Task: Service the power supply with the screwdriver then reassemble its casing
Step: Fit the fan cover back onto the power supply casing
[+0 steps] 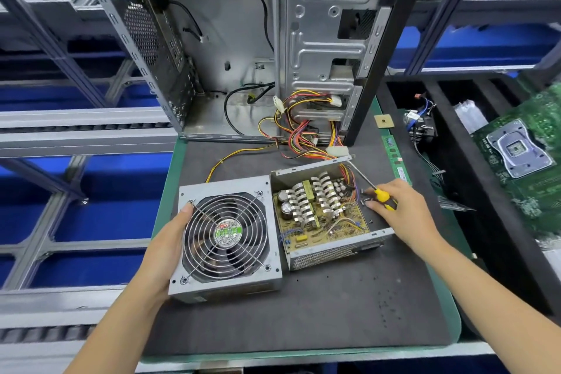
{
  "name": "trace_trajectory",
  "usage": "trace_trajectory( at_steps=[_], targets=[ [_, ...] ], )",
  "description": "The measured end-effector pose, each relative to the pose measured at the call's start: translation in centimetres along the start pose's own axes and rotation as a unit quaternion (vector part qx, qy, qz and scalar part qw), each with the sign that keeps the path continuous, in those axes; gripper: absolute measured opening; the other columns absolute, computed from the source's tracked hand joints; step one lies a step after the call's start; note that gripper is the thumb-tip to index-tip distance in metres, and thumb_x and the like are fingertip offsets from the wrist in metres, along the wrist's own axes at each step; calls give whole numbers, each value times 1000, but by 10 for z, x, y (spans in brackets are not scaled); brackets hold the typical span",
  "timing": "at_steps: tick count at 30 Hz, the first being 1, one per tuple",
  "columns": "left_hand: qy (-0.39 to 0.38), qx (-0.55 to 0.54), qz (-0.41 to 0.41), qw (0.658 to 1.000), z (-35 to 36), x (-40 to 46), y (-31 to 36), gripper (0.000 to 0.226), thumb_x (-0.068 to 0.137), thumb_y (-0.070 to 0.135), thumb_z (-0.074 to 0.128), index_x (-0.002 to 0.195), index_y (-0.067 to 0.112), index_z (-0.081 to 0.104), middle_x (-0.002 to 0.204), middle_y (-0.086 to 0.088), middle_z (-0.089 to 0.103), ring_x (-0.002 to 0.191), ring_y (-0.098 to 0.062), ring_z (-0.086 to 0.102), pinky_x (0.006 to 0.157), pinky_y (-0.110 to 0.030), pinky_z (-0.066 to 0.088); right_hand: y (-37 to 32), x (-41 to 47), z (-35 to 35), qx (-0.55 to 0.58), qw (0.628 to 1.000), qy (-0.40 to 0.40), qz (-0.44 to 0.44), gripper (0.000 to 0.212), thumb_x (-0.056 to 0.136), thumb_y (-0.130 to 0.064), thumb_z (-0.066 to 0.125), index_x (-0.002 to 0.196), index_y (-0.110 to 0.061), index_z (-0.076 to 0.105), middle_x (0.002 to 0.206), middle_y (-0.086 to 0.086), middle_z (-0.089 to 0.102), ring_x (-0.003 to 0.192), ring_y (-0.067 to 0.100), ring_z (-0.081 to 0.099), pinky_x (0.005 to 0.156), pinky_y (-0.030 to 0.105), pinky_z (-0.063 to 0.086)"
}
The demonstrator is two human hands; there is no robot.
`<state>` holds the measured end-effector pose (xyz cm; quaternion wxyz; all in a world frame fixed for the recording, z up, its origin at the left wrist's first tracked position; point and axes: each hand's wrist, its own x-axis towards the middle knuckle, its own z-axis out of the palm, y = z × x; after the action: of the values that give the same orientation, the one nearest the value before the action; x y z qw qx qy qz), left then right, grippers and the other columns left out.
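1. On the dark mat, our left hand (170, 237) grips the fan cover (226, 238), lying beside the open power supply base (321, 212).
2. Our right hand (400, 209), fingers curled round the screwdriver (381, 194), should gather the loose screws (365, 199); we'd align the cover squarely first.

Head camera looks steeply down, close over the work mat (334, 313).
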<state>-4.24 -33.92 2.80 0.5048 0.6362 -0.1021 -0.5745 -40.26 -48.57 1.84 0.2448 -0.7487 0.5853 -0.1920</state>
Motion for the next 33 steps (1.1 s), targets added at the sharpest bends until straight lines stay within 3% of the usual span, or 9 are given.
trace_trajectory(
  at_steps=[3,7,10,16,21,27,33],
  targets=[
    [1,10,2,1000,-1,0,0,42,98,46,47,118,16,68,116,-11,71,110,-31,66,106,-49,42,1,4,3,-42,999,-1,-32,11,83,-26,71,94,-25,72,89,-5,55,81,20,57,68,39,49],
    [4,21,22,1000,1,-7,0,37,96,47,50,105,22,76,112,-9,73,104,-27,70,102,-48,46,-3,4,6,-69,992,16,-100,5,82,-17,72,83,-16,68,83,-3,52,69,20,53,55,29,38],
    [5,36,41,998,4,-15,0,31,96,48,50,95,33,78,107,-3,75,97,-20,72,97,-43,48,-2,0,4,-38,991,26,-124,7,81,-15,73,84,-15,67,81,-4,53,68,17,53,57,33,43],
    [6,37,40,998,7,-20,3,34,95,49,51,92,29,79,105,-4,75,97,-21,72,97,-43,49,2,-8,4,-28,992,30,-116,10,80,-18,74,82,-16,65,78,-6,59,68,21,56,60,43,49],
    [-9,36,45,998,8,-20,4,32,96,49,49,92,35,78,105,-1,75,98,-20,72,90,-40,51,3,-10,5,7,992,26,-121,10,81,-14,72,81,-16,63,78,-5,60,70,22,56,63,41,48],
    [-12,61,58,996,7,-19,4,30,92,59,49,90,45,76,103,9,75,97,-11,71,95,-39,49,-11,-21,-9,85,988,56,-116,17,81,-5,71,82,-21,64,78,-4,62,69,18,54,65,32,43],
    [-27,64,66,995,9,-22,6,38,98,54,42,79,49,75,91,13,76,83,-3,72,75,-27,49,-77,-25,-31,90,982,60,-157,16,81,-5,70,86,-20,67,76,-18,63,66,-1,56,63,8,41]
  ],
)
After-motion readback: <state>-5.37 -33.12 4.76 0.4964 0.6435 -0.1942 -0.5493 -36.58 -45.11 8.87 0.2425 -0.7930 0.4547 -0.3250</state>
